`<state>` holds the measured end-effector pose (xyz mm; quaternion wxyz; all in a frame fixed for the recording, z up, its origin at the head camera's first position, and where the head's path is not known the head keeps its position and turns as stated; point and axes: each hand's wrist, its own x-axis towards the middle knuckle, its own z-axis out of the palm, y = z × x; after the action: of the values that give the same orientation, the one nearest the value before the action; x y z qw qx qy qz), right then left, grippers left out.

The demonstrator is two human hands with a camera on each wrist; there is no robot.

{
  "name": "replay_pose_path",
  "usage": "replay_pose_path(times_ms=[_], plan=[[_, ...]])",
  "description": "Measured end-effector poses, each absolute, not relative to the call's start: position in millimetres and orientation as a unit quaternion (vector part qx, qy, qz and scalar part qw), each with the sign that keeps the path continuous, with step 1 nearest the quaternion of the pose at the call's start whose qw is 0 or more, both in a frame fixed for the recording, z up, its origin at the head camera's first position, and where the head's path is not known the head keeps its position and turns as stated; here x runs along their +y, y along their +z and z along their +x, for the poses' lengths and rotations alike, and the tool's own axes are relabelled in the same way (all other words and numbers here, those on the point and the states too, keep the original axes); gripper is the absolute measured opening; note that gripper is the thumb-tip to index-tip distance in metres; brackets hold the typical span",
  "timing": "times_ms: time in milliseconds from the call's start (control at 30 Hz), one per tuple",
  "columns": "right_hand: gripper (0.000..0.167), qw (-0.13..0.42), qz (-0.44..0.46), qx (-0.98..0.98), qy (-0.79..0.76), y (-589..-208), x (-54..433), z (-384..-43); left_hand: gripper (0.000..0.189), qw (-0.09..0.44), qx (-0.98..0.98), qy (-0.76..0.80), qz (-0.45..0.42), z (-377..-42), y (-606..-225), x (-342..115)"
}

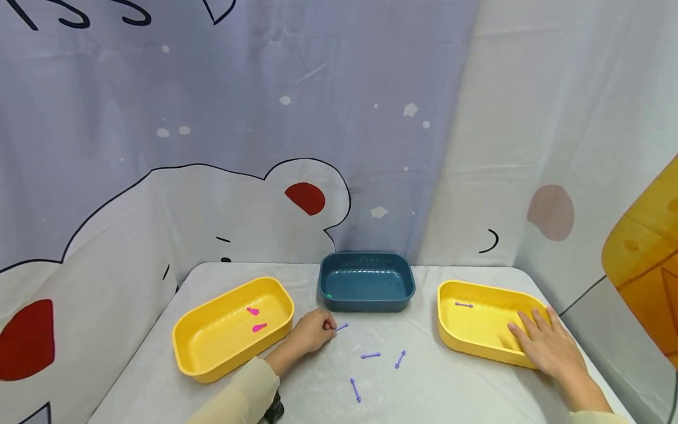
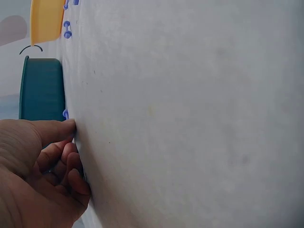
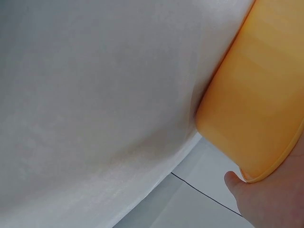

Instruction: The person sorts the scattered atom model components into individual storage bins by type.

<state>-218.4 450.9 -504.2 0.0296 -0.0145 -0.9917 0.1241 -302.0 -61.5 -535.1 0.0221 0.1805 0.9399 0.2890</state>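
Observation:
My left hand (image 1: pixel 312 331) is low over the table, thumb and fingertips pinching one end of a small purple dumbbell-shaped stick (image 1: pixel 342 327). That end is hidden by the fingers; the other points right, in front of the teal bin (image 1: pixel 367 305). In the left wrist view, curled fingers (image 2: pixel 71 166) lie close to the cloth. My right hand (image 1: pixel 553 347) rests with spread fingers over the front right corner of the right yellow bin (image 1: pixel 471 348). The right wrist view shows its thumb (image 3: pixel 232 181) at the bin's rim. Another purple stick (image 1: pixel 464 305) lies inside that bin.
More purple sticks (image 1: pixel 371 355) lie loose mid-table. A left yellow bin (image 1: pixel 233 366) contains two pink bowling-pin-shaped pieces (image 1: pixel 259 327). Within the teal bin is a small green piece (image 1: pixel 329 296). Printed curtains (image 1: pixel 392 147) stand behind the white table (image 1: pixel 424 394).

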Motion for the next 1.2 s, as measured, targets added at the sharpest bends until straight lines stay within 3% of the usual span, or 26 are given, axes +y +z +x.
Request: replay_pose_path(times_ms=[800,1200], plan=[[0.082,0.017,-0.022,-0.992,0.126,-502,451,-218,0.011,0.014,0.923,0.332,0.192,-299,-515,-42],[0.083,0.016,-0.021,-0.992,0.124,-502,451,-218,0.007,0.008,0.882,0.402,0.244,-300,-501,-15]])
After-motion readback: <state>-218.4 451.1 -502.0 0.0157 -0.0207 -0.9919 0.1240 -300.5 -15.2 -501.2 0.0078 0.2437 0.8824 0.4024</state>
